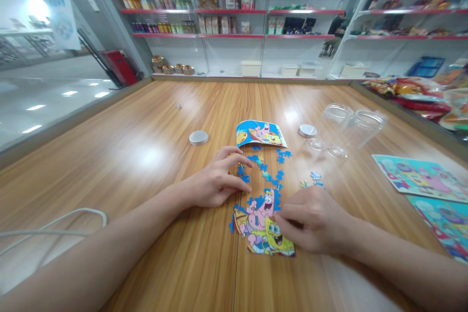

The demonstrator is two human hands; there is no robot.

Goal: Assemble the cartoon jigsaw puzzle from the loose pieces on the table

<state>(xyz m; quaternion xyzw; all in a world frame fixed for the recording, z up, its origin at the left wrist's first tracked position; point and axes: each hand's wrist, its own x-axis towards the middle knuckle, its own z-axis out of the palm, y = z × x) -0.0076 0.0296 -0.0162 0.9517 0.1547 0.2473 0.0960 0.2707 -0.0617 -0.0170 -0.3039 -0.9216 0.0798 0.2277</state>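
A partly joined jigsaw puzzle (261,219) with a pink starfish and a yellow sponge character lies on the wooden table. My right hand (310,219) is closed, its thumb and fingertips together at the puzzle's right edge; whatever they pinch is hidden. Above the puzzle's upper left, my left hand (221,178) is open, thumb and fingers apart, near loose blue puzzle pieces (242,173). More loose pieces (280,175) trail up toward a curled picture card (261,133) showing the same scene. A few other pieces (315,178) lie just beyond my right hand.
Two clear plastic jars (367,124) stand at the right beside a silver lid (307,130); another lid (198,137) lies left. Two printed sheets (420,178) overlap at the right edge. A white cable (78,210) loops at the left. Stocked shelves (230,11) stand behind the table.
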